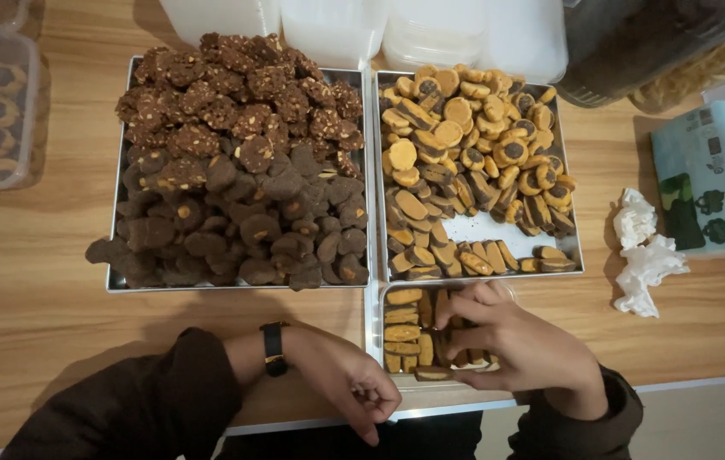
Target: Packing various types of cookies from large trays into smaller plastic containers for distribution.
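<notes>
right hand (526, 345): fingers pinch two-tone cookies (403, 332) in clear container (377, 336) | left hand (352, 385): curled, holds nothing | risk: tight rows may crack if pressed.

Clear plastic container (377, 336) of upright orange-and-brown cookies at the near table edge, right hand (522, 345) over it with fingers among the cookies, left hand (347, 388) loosely curled just left, tray of orange cookies (563, 247) directly behind, tray of dark chocolate cookies (112, 255) behind-left, crumpled tissue (645, 251) to the right.
</notes>
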